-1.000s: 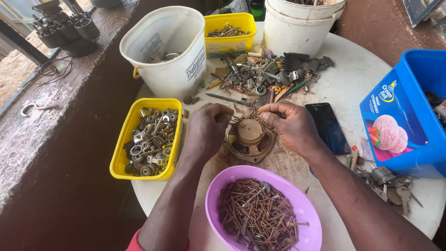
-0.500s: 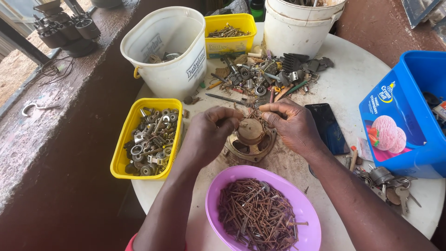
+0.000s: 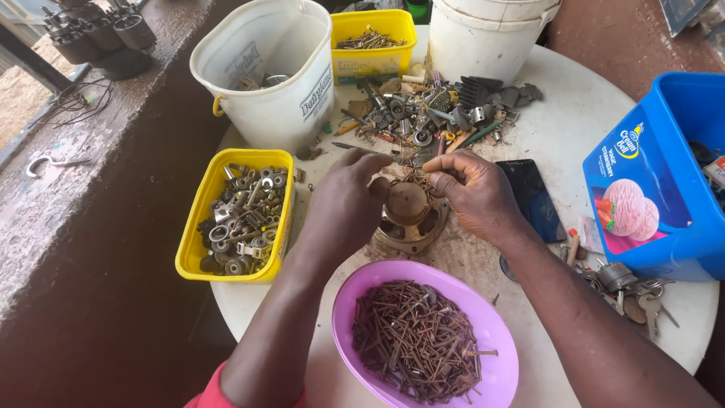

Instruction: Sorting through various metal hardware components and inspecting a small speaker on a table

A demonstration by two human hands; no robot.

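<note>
Hands meet over the middle of the round white surface (image 3: 604, 113) in our head view, and between them sits a rusty round metal part (image 3: 408, 217) with a raised hub. Our left hand (image 3: 343, 204) cups its nine o'clock edge, fingers curled against the rim. Our right hand (image 3: 474, 193) sits at three o'clock, fingers pinched on something small at the part's top edge; we cannot tell what it is.

To work this well, we judge the left hand should brace the rim firmly while the right keeps a tight pinch close to the metal, so nothing slips into the sawdust-like grit under the part.

At six o'clock, a purple bowl (image 3: 355, 302) holds a heap of rusty nails. At nine o'clock, a yellow tub (image 3: 198, 219) carries nuts, washers and rings. At eleven o'clock stands a white bucket (image 3: 294, 98) with a few metal bits at its bottom, and at twelve a second yellow tub (image 3: 370, 60) with screws. A loose scrap pile (image 3: 438, 113) lies just beyond the hands. At three o'clock, a dark phone (image 3: 535, 198) lies flat near a blue tub (image 3: 642, 166).
</note>
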